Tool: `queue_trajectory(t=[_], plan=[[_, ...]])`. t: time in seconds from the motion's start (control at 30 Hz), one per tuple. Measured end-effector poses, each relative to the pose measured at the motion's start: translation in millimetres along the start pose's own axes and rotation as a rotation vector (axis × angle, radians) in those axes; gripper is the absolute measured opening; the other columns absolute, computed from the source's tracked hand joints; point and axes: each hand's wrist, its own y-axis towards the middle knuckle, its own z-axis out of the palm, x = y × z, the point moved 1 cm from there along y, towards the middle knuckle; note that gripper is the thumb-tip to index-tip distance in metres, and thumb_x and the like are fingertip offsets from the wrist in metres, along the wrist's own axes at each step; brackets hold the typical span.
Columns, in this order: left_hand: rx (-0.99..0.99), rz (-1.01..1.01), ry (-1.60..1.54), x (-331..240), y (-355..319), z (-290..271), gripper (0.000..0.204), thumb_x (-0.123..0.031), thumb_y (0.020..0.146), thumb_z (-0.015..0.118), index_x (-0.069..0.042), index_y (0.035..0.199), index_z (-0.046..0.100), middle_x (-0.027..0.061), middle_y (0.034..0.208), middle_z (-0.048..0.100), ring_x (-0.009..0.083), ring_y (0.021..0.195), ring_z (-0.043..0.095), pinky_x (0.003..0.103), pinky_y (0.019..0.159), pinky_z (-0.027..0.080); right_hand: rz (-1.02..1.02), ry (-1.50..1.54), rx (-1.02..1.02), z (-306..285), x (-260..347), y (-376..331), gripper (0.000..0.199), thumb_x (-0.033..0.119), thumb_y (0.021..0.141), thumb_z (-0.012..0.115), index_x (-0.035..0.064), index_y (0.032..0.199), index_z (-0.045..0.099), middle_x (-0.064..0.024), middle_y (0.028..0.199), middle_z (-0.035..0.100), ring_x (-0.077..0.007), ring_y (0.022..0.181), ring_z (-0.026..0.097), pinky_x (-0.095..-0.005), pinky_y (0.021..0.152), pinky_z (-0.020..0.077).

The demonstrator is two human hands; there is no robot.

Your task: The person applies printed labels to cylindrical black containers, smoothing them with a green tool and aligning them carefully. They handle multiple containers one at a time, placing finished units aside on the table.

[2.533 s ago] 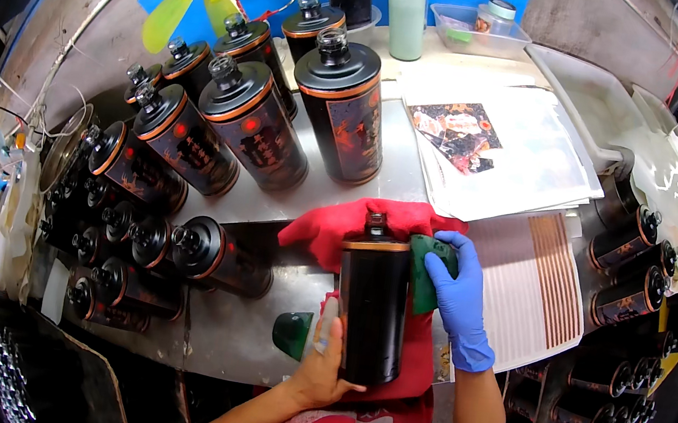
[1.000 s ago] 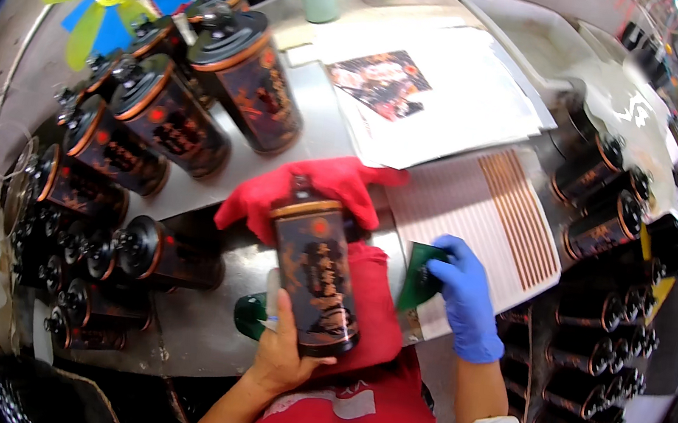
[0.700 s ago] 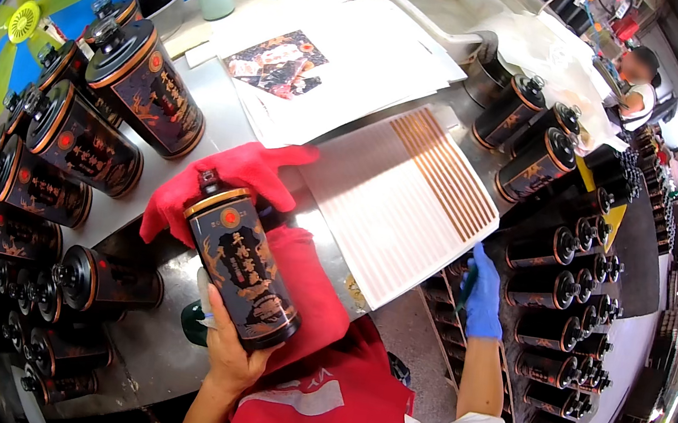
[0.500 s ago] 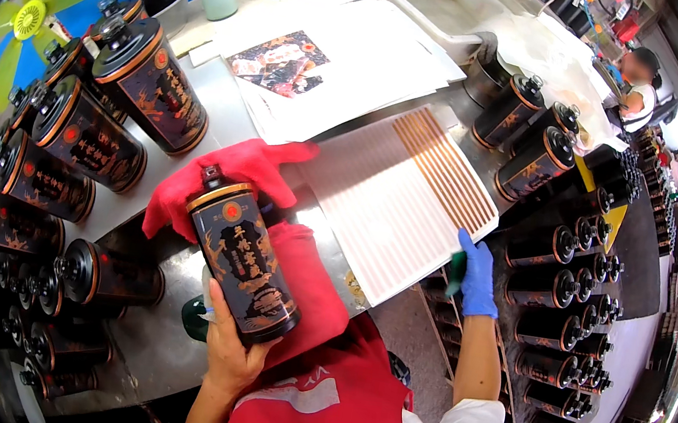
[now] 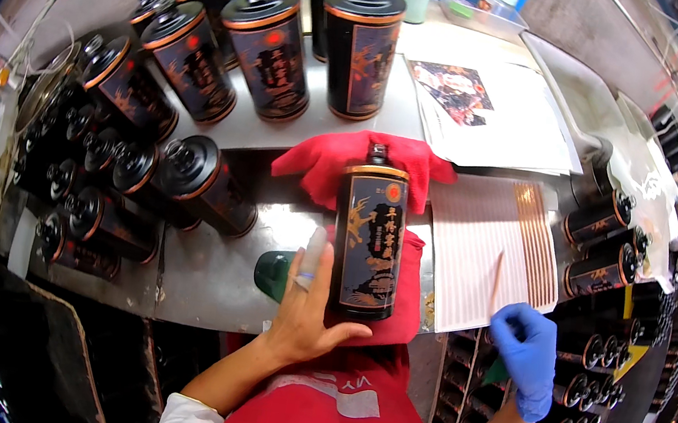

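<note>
Hands [image 5: 317,311] w/ bottle [image 5: 367,245] — steel bench [image 5: 211,272], crowded workshop.

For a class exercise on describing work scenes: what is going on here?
A person stands at a metal bench. The bare left hand steadies a black bottle lying on a red cloth. The right hand, in a blue glove, is lifting a thin strip off a striped sheet. More bottles of the same kind stand and lie around the bench.

Metal bench [image 5: 210,280]: red cloth [image 5: 346,161], black bottles [image 5: 188,183], striped sheet [image 5: 479,256], papers [image 5: 489,111].
</note>
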Motion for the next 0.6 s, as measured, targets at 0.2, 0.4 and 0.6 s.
queue_trajectory(t=[0.2,0.4,0.6], plan=[[0.350,0.073,-0.834,-57,38,-16,0.030,-0.026,0.092,0.050,-0.001,0.109,0.055,0.0133,0.097,0.060,0.0244,0.087,0.053,0.035,0.081,0.040,-0.582,-0.170,0.646,5,114,-8,0.003,0.008,0.072,0.068,0.0085,0.073,0.065,-0.0036,0.062,0.058,-0.0153,0.047,0.053,-0.0239,0.046,0.0401],[0.385,-0.203,-0.922,-47,11,-50,0.013,-0.010,0.087,0.056,-0.001,0.078,0.057,0.0067,0.070,0.055,0.0170,0.066,0.053,0.029,0.060,0.041,-0.471,0.229,0.600,-13,73,10,0.007,-0.003,0.067,0.066,-0.0011,0.070,0.060,-0.0071,0.061,0.059,-0.0094,0.047,0.053,-0.0208,0.044,0.0377],[0.139,-0.516,-0.624,-4,-27,-55,0.005,-0.004,0.080,0.065,0.001,0.081,0.064,0.0034,0.073,0.061,0.0077,0.065,0.052,0.023,0.058,0.040,0.119,0.336,0.328,-9,-11,16,0.006,0.001,0.071,0.062,-0.0010,0.071,0.057,-0.0054,0.060,0.057,-0.0065,0.047,0.050,-0.0172,0.042,0.0379]])
